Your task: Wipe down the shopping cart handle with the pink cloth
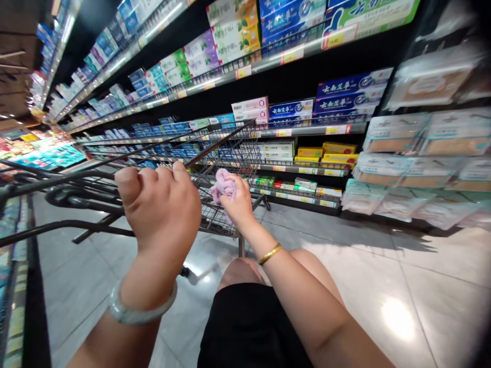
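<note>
Your left hand [163, 209] is curled over the edge of the dark-grey wire shopping cart [220, 143], apparently gripping it, though your own knuckles hide the bar beneath. Your right hand [240, 202] grasps the crumpled pale-pink fabric cloth [223, 185], which bunches out past your fingertips, to the right of the left fingers and against the backdrop of the cart's mesh; you cannot tell whether it touches the wires. The small black castor [267, 203] shows just beyond your right fingers, so the cart could roll; a firm left hold should help to steady it. A flatter, wider fold under the right fingertips would probably press more evenly, while loose folds might snag on wire ends.
</note>
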A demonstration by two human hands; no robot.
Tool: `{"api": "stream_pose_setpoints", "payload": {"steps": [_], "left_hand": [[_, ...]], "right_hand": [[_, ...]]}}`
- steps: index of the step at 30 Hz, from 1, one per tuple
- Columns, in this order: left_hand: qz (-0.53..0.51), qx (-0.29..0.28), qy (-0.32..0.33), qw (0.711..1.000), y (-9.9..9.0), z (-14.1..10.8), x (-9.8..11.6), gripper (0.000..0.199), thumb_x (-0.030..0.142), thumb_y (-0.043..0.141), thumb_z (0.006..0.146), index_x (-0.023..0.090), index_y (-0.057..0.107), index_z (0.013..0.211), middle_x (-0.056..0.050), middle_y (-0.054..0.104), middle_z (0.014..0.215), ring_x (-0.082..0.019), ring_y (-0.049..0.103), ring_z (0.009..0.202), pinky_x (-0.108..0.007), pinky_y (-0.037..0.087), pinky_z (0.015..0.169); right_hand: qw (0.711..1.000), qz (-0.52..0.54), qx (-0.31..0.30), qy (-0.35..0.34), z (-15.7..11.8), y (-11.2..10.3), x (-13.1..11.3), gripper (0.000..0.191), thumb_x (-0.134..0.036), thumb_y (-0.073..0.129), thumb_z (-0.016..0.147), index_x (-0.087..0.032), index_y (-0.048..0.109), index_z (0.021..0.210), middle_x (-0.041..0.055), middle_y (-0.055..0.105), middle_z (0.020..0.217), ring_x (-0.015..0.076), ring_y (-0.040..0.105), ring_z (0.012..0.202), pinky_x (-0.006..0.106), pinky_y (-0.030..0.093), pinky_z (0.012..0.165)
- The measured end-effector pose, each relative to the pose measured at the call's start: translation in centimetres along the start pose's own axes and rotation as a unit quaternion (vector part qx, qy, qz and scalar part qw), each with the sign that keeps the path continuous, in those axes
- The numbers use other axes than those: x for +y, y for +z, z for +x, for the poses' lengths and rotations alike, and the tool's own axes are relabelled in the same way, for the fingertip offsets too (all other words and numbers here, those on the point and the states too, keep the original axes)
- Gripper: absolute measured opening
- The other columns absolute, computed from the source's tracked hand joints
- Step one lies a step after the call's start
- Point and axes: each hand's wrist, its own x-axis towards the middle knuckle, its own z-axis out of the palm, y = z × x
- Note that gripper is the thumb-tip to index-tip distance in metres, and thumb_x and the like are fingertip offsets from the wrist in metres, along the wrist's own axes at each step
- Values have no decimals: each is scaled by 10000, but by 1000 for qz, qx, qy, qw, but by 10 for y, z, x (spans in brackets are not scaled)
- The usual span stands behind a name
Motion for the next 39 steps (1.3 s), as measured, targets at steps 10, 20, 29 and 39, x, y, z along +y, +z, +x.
{"api": "stream_pose_setpoints", "payload": {"steps": [10, 20, 29, 39], "left_hand": [[45, -17, 2, 999, 0, -3, 3, 366, 277, 331, 973, 167, 637, 1142, -151, 606, 931, -404, 552, 1146, -684, 285, 1101], [62, -19, -1, 998, 0, -2, 4, 351, 241, 341, 968, 165, 631, 1149, -149, 606, 932, -387, 552, 1139, -686, 330, 1080], [87, -7, 15, 996, 2, -2, 4, 351, 203, 343, 960, 154, 622, 1168, -147, 578, 902, -378, 551, 1109, -706, 366, 1070], [-2, -8, -12, 1000, 0, -1, 6, 348, 245, 353, 938, 237, 635, 1142, -152, 618, 961, -421, 532, 1194, -761, 317, 1073]], "right_hand": [[999, 20, 30, 17, -16, 12, 7, 510, -156, 664, 655, -248, 624, 1155, 47, 649, 1213, 215, 611, 1127, 353, 502, 1018], [993, 63, 20, 98, -30, 15, -15, 445, -152, 636, 689, -245, 562, 1117, 15, 672, 1070, 187, 647, 974, 321, 546, 902], [996, -32, -27, 74, -57, -1, 0, 432, -145, 663, 626, -230, 590, 1043, 70, 623, 1108, 252, 602, 1072, 417, 525, 982], [992, 32, -89, -82, -67, -7, -36, 471, -180, 687, 674, -272, 578, 1123, 47, 615, 1217, 225, 586, 1180, 388, 501, 1057]]}}
